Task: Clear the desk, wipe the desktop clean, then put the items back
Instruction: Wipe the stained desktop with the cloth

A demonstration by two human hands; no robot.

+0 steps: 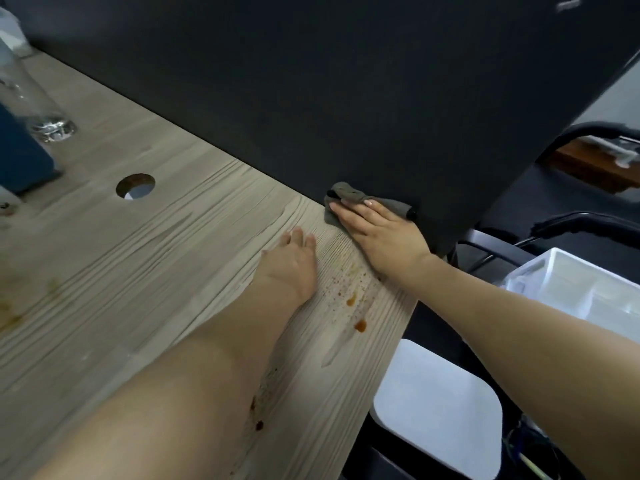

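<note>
Cloth (349,199): pressed flat at the worktop's far right corner, against the dark panel (311,81).
Right hand (377,233): laid on the cloth, fingers straight.
Left hand (291,261): rested flat on the worktop (121,271), holding nothing.
Worktop: pale wood grain, brown stains (356,313) seen near the right edge, a round hole (135,186) cut through.
Glass (34,98): stood far left, blurred.
White bin (581,289): set beside the worktop, contents unclear.

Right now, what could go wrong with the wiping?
The left arm lies beside the brown drops, so it might smear them. The cloth under the right hand sits at the desk's far corner; it could miss those drops or slip off the edge.
</note>
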